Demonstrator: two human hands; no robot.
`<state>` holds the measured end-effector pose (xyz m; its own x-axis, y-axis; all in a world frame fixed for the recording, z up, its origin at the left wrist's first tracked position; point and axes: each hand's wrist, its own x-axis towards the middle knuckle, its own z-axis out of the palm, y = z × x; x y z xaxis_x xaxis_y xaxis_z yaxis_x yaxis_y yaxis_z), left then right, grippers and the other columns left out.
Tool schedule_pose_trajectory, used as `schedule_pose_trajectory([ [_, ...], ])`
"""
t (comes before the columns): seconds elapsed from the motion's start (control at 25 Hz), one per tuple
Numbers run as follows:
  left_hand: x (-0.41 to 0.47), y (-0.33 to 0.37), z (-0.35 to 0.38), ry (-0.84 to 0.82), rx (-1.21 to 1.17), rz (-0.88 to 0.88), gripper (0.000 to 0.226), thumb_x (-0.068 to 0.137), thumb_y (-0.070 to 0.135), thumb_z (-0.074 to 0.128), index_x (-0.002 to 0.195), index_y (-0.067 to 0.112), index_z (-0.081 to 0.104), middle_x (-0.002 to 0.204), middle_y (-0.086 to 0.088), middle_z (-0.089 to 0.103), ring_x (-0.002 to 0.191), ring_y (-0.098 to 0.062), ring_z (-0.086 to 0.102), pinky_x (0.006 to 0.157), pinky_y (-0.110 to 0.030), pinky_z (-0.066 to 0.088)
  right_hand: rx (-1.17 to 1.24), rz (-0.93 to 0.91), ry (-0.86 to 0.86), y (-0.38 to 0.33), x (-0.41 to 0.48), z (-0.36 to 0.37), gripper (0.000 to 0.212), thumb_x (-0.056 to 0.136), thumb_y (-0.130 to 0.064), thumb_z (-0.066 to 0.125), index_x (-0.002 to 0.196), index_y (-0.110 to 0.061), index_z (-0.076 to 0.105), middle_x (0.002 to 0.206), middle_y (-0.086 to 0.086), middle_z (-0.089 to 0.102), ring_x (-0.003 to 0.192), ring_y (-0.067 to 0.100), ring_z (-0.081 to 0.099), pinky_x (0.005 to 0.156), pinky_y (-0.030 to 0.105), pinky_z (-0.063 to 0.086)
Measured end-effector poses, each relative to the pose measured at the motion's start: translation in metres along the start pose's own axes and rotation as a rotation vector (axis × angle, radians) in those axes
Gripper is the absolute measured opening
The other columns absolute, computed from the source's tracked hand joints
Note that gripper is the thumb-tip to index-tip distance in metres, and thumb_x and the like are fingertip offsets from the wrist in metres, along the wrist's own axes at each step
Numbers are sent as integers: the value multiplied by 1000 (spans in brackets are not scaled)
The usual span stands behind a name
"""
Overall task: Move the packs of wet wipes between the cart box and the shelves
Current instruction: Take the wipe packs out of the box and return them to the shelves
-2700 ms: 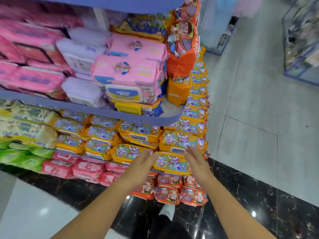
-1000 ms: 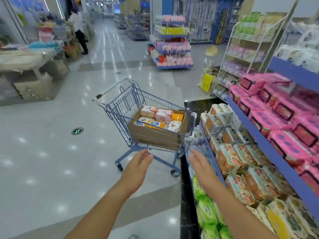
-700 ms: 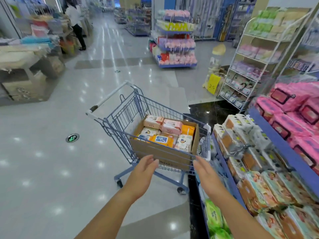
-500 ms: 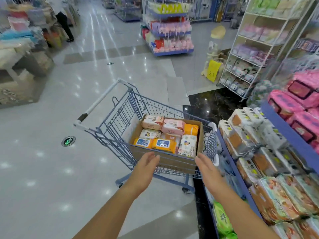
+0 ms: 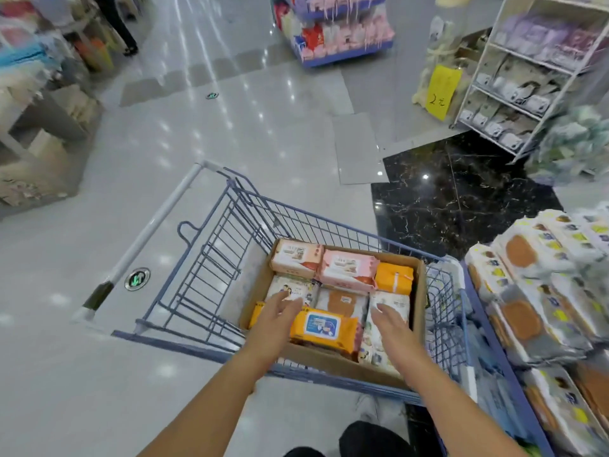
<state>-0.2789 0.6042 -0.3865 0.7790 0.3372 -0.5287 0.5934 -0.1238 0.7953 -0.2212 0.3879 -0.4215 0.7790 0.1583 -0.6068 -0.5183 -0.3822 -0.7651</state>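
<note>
A cardboard box (image 5: 333, 361) sits inside a blue wire shopping cart (image 5: 211, 258). It holds several packs of wet wipes: an orange pack with a blue label (image 5: 324, 328) at the near side, pink packs (image 5: 347, 267) at the far side, white ones between. My left hand (image 5: 275, 316) reaches over the box with straight fingers, just left of the orange pack. My right hand (image 5: 392, 321) hovers over a white pack (image 5: 390, 303) on the right, fingers relaxed. Neither hand holds anything.
Blue shelves (image 5: 487, 341) stacked with white and orange wipe packs (image 5: 527, 291) stand directly right of the cart. A white wire rack (image 5: 527, 70) and a display stand (image 5: 333, 28) are further off. A person's legs (image 5: 120, 24) show at far left.
My view turned from the shelf to the cart, then came closer. Both hands moved forward from short of the cart to over the packs in the box.
</note>
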Motion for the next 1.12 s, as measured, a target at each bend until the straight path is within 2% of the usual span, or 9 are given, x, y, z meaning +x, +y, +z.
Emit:
schedule_pose_trajectory([
  [0.16, 80, 18, -6, -9, 53, -53, 55, 103, 48, 53, 152, 28, 39, 141, 8, 51, 127, -15, 49, 107, -39, 41, -31, 95, -20, -23, 66, -13, 54, 104, -51, 39, 154, -31, 31, 159, 1, 36, 140, 26, 39, 98, 36, 34],
  [0.32, 161, 18, -27, 41, 60, -144, 48, 96, 54, 59, 135, 27, 54, 124, 2, 66, 112, -19, 66, 99, -48, 53, -62, 163, -28, -27, 126, -11, 68, 101, -57, 40, 159, -26, 23, 163, -2, 27, 146, 24, 33, 110, 42, 32],
  [0.48, 229, 29, -39, 95, 186, -164, 8, 106, 28, 54, 109, 22, 49, 92, 10, 58, 72, 3, 57, 53, -12, 48, -52, 252, 22, -26, 191, 5, 68, 105, -50, 39, 160, -16, 18, 153, 14, 41, 130, 31, 46, 102, 41, 37],
  [0.56, 258, 31, -38, 42, 273, -181, 11, 106, 22, 53, 96, 24, 55, 85, 13, 56, 68, 1, 64, 46, -11, 46, -21, 297, 55, -27, 217, 13, 66, 106, -46, 40, 158, -11, 19, 152, 16, 40, 133, 34, 44, 99, 41, 37],
  [0.64, 296, 13, -38, -3, 344, -231, 10, 102, 31, 59, 103, 21, 61, 89, 7, 65, 75, -5, 70, 52, -15, 52, 53, 331, 109, -22, 238, 21, 67, 105, -45, 43, 156, -8, 22, 157, 13, 34, 139, 35, 39, 101, 44, 37],
  [0.72, 330, -4, -35, -66, 440, -253, 56, 85, 59, 63, 125, 20, 59, 114, 0, 69, 94, -12, 71, 80, -30, 61, 116, 371, 204, -13, 258, 28, 68, 102, -44, 50, 154, -6, 28, 158, 11, 35, 139, 35, 39, 102, 47, 38],
  [0.8, 356, -22, -34, -42, 518, -253, 80, 74, 66, 66, 137, 21, 50, 126, -1, 62, 111, -24, 64, 100, -48, 53, 168, 410, 294, -7, 273, 34, 58, 100, -40, 57, 140, 0, 45, 139, 18, 52, 120, 37, 54, 96, 50, 44],
  [0.92, 377, -34, -31, 16, 404, -281, 86, 59, 66, 73, 130, 22, 49, 114, 1, 67, 101, -23, 67, 94, -51, 56, 322, 479, 349, -6, 285, 43, 40, 93, -39, 68, 116, -9, 55, 95, 4, 60, 77, 16, 55, 66, 33, 46],
  [1.12, 396, -33, -24, 32, 240, -390, 100, 47, 67, 82, 128, 22, 43, 112, 3, 66, 101, -23, 66, 92, -51, 57, 487, 525, 398, -4, 293, 49, 51, 82, -40, 78, 121, -13, 60, 102, 5, 68, 85, 17, 64, 58, 28, 45],
])
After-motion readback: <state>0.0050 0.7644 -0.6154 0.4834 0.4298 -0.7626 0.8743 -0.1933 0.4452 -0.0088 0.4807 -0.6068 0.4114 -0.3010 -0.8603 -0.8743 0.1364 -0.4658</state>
